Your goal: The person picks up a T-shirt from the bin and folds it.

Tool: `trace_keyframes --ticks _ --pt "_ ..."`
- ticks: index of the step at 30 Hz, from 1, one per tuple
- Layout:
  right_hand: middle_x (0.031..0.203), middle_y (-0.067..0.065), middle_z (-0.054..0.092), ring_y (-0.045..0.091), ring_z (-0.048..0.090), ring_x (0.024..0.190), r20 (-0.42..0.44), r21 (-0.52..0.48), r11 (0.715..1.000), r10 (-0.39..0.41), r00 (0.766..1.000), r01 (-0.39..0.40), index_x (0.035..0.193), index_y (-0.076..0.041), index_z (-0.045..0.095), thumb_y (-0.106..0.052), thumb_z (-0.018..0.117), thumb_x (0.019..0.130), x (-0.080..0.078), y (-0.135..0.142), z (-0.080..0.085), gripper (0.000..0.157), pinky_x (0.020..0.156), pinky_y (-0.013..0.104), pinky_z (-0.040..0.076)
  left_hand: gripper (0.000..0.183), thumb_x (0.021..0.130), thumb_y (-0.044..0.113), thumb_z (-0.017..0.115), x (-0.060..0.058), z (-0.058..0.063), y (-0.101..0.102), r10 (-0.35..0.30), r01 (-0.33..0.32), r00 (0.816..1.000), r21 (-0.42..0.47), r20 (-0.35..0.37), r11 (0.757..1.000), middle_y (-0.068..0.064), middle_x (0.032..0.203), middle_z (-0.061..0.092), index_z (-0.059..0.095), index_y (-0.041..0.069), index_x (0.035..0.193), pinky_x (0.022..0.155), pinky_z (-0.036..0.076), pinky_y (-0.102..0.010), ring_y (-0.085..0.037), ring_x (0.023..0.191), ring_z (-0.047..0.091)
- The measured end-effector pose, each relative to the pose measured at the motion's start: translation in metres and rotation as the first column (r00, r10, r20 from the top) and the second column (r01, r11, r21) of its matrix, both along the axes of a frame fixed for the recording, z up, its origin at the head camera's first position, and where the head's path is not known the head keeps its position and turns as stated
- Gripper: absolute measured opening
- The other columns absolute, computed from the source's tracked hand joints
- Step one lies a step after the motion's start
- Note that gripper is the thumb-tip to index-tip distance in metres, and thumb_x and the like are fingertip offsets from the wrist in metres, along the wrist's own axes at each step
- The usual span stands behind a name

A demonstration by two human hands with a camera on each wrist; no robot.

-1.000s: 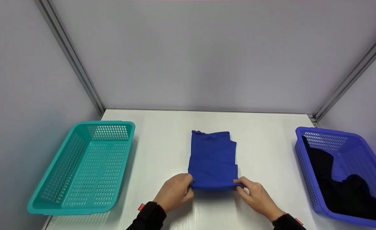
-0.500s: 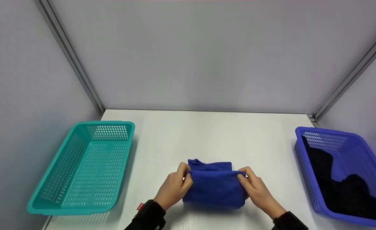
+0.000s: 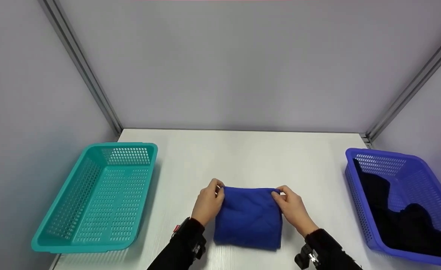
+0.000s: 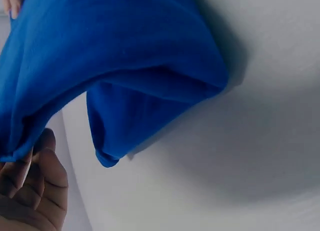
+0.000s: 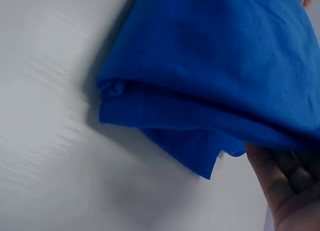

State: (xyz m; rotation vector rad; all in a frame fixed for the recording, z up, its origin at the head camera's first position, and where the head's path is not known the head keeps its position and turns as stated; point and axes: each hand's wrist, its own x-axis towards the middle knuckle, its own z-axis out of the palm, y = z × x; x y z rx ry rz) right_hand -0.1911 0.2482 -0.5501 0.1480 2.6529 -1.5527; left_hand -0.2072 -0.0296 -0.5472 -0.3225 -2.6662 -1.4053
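A folded piece of blue cloth (image 3: 248,219), with hemmed stitching along one layer (image 5: 135,108), lies in front of me on the white table. My left hand (image 3: 208,200) pinches its far left corner. At the far right corner, my right hand (image 3: 292,206) pinches the cloth between thumb and fingers. The left wrist view shows the top layer of the cloth (image 4: 120,36) arching up from the hand, with a lower layer hanging beneath it. In the right wrist view the fingers (image 5: 267,176) are under the raised edge.
A teal perforated basket (image 3: 151,187) stands on the left. To the right is a purple perforated basket (image 3: 392,152) with black fabric (image 3: 404,228) inside. White panels (image 3: 242,67) rise behind the table (image 3: 183,150) and at both sides.
Both hands have lifted the near edge of the blue cloth and carried it away from me over the rest. The cloth is now a shorter, roughly square bundle, its far part covered.
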Motion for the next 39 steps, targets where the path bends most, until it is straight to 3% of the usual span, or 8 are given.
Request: trace_keyframes --ticks 6,11,15,19,23,27,34,39 --pt "0.075 0.001 0.063 0.019 0.055 0.068 -0.043 0.124 0.992 -0.009 0.999 0.014 0.121 -0.006 0.063 -0.021 0.061 0.106 -0.010 -0.001 -0.016 0.021 0.066 0.031 0.043 0.030 0.105 0.010 0.056 -0.002 -0.008 0.005 0.002 0.000 0.998 -0.027 0.060 1.000 -0.014 0.110 0.066 0.055 0.001 0.134 0.079 0.054 -0.044 -0.027 0.087 0.065" --pt "0.119 0.019 0.073 0.035 0.072 0.099 -0.127 0.249 0.968 0.060 0.990 -0.026 0.134 -0.001 0.059 -0.010 0.058 0.104 -0.001 -0.002 -0.023 0.031 0.087 0.046 0.054 0.047 0.104 0.013 0.060 0.009 -0.014 0.005 -0.117 0.119 0.993 -0.196 0.022 0.973 -0.025 0.148 0.048 0.050 0.001 0.148 0.109 0.044 -0.058 -0.049 0.135 0.049" --pt "0.136 0.022 0.066 0.040 0.067 0.114 -0.224 0.416 0.901 0.234 0.946 -0.125 0.137 -0.001 0.060 -0.008 0.063 0.102 0.011 -0.006 -0.026 0.036 0.098 0.054 0.052 0.043 0.105 0.024 0.061 0.018 -0.020 0.006 -0.263 0.191 0.962 -0.503 -0.075 0.843 -0.016 0.153 0.049 0.058 0.013 0.146 0.116 0.037 -0.057 -0.046 0.145 0.041" --pt "0.148 0.021 0.057 0.047 0.049 0.139 -0.233 0.567 0.777 0.469 0.852 -0.273 0.143 -0.003 0.057 -0.018 0.066 0.102 0.019 -0.013 -0.028 0.045 0.112 0.062 0.039 0.042 0.107 0.035 0.055 0.023 -0.024 0.009 -0.392 0.236 0.916 -0.687 -0.078 0.687 -0.006 0.156 0.049 0.059 0.021 0.147 0.119 0.034 -0.056 -0.040 0.149 0.039" --pt "0.158 0.019 0.046 0.050 0.035 0.148 -0.131 0.623 0.675 0.588 0.798 -0.395 0.152 -0.006 0.050 -0.036 0.061 0.105 0.021 -0.016 -0.026 0.057 0.115 0.069 0.030 0.045 0.108 0.040 0.052 0.024 -0.024 0.007 -0.430 0.286 0.902 -0.699 -0.035 0.656 -0.003 0.157 0.050 0.059 0.023 0.148 0.121 0.031 -0.054 -0.035 0.150 0.039" --pt "0.160 0.018 0.045 0.050 0.032 0.149 -0.052 0.643 0.635 0.593 0.803 -0.428 0.153 -0.008 0.050 -0.046 0.056 0.106 0.021 -0.014 -0.025 0.061 0.114 0.072 0.028 0.045 0.107 0.044 0.052 0.024 -0.026 0.002 -0.466 0.321 0.885 -0.697 -0.020 0.641 -0.002 0.155 0.053 0.061 0.026 0.147 0.121 0.031 -0.055 -0.032 0.149 0.041" --pt "0.162 0.014 0.042 0.042 0.031 0.152 0.038 0.748 0.509 0.607 0.794 -0.425 0.155 -0.012 0.050 -0.050 0.052 0.106 0.019 -0.009 -0.033 0.062 0.117 0.071 0.024 0.053 0.108 0.055 0.041 0.022 -0.044 -0.007 -0.494 0.258 0.870 -0.851 -0.002 0.458 0.003 0.163 0.042 0.047 0.034 0.157 0.121 0.031 -0.053 -0.022 0.153 0.034" --pt "0.164 0.018 0.038 0.045 0.028 0.153 0.066 0.710 0.507 0.643 0.763 -0.489 0.157 -0.009 0.045 -0.055 0.055 0.103 0.020 0.001 -0.034 0.072 0.116 0.072 0.023 0.059 0.107 0.059 0.040 0.024 -0.046 -0.019 -0.479 0.290 0.877 -0.841 0.042 0.457 0.003 0.168 0.035 0.040 0.034 0.161 0.121 0.032 -0.054 -0.021 0.155 0.030"
